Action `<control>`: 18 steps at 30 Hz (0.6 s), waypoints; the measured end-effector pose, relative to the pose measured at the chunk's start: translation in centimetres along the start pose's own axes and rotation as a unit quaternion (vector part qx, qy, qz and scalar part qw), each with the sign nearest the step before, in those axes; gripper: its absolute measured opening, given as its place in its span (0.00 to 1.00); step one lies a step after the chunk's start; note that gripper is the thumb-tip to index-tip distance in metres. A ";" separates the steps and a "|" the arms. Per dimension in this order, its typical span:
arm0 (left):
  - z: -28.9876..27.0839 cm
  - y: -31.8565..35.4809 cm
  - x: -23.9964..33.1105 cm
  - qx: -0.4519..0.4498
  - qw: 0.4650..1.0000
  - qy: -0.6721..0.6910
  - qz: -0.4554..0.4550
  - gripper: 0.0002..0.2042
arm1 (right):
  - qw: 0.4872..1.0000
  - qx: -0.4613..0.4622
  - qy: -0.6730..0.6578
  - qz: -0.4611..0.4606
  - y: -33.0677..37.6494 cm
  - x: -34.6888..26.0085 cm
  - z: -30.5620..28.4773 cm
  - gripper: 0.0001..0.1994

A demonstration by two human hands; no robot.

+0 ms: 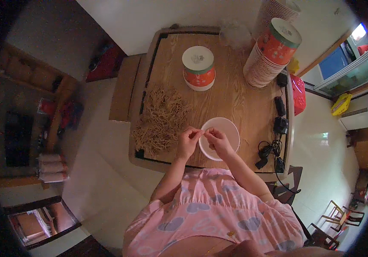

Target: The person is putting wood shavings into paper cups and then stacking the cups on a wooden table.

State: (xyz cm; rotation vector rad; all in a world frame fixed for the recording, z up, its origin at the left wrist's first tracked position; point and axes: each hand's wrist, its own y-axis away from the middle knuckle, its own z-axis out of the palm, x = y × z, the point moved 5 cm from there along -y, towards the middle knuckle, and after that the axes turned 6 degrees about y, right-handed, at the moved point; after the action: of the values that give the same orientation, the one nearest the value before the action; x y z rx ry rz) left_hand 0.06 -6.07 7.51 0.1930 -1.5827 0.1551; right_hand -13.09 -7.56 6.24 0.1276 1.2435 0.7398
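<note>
Over a white paper tub (pixel 231 129) that stands upright at the table's near edge, both of my hands meet. My left hand (pixel 189 140) is closed in a pinch at the tub's left rim. The fingertips of my right hand (pixel 216 141) are also pinched together, above the opening and close to the left fingertips. Whatever lies between the fingers is too small to make out. Left of the tub sits a loose heap of tan, stringy strands (pixel 162 115). Beyond it, red and white paper tubs (pixel 199 78) are nested upside down.
A tall stack of paper tubs (pixel 262 64) rises at the table's far right, with a crumpled clear plastic bag (pixel 234 34) beside it. Black adapters and cables (pixel 273 150) lie along the right edge. A red plastic basket (pixel 298 94) is just past that edge.
</note>
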 end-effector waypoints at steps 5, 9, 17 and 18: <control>0.2 0.0 -0.2 -0.002 0.998 -0.055 0.026 0.04 | 0.998 0.034 0.045 -0.033 -0.3 0.0 -0.1 0.04; 0.6 0.1 -0.2 -0.015 0.993 -0.085 0.078 0.05 | 0.991 0.052 0.107 -0.065 -0.3 -0.1 -0.3 0.05; 0.9 0.1 0.7 -0.013 0.990 -0.116 0.084 0.10 | 0.986 0.059 0.128 -0.092 0.1 -1.1 0.1 0.06; 0.9 0.1 0.8 -0.013 0.989 -0.120 0.088 0.10 | 0.986 0.058 0.134 -0.075 0.2 -1.1 0.0 0.06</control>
State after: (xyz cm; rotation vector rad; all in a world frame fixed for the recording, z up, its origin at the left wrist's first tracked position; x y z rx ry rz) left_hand -0.88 -6.20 8.28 0.0514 -1.8411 0.2552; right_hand -13.28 -8.01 7.20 0.0291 1.5357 0.5652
